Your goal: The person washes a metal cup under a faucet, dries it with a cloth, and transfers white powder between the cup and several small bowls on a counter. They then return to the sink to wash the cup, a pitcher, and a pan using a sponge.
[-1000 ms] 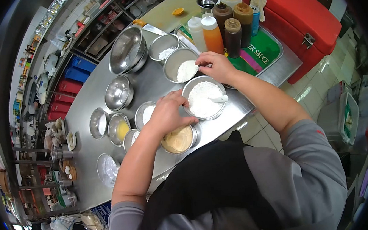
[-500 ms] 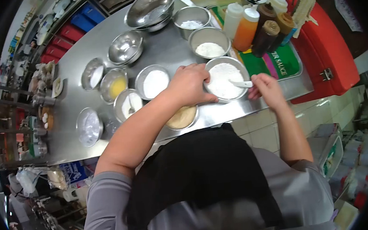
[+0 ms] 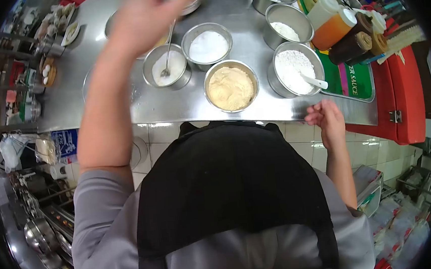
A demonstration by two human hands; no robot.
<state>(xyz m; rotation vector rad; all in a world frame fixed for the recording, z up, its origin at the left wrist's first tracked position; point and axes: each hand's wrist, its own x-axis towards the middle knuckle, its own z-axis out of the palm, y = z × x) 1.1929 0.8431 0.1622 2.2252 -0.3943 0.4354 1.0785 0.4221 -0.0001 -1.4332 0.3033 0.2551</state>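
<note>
My left hand (image 3: 153,15) reaches over the far part of the table, blurred and partly cut off by the top edge. Its fingers are spread over stacked steel bowls (image 3: 192,6). Just off the table's front edge, my right hand (image 3: 327,118) is empty, its fingers loosely bent and apart. Nearest to it stands a steel bowl (image 3: 276,81) of white powder, with a white-handled spoon (image 3: 315,81) resting in it. A bowl (image 3: 234,110) of pale yellow powder sits at the front edge. Left of that, a metal utensil (image 3: 167,60) stands in a bowl (image 3: 182,79) of white grains.
Another bowl (image 3: 221,59) of white powder is mid-table. Two steel containers (image 3: 275,43) (image 3: 261,2) with white powder stand at the back right. Sauce bottles (image 3: 336,26) crowd a green tray (image 3: 356,84) beside a red cooler (image 3: 407,99). The steel table (image 3: 137,102) ends before my apron.
My left hand has left the white powder bowl and moved far left toward the stacked bowls. My right hand has let go of the spoon and drawn back. The view has shifted.
</note>
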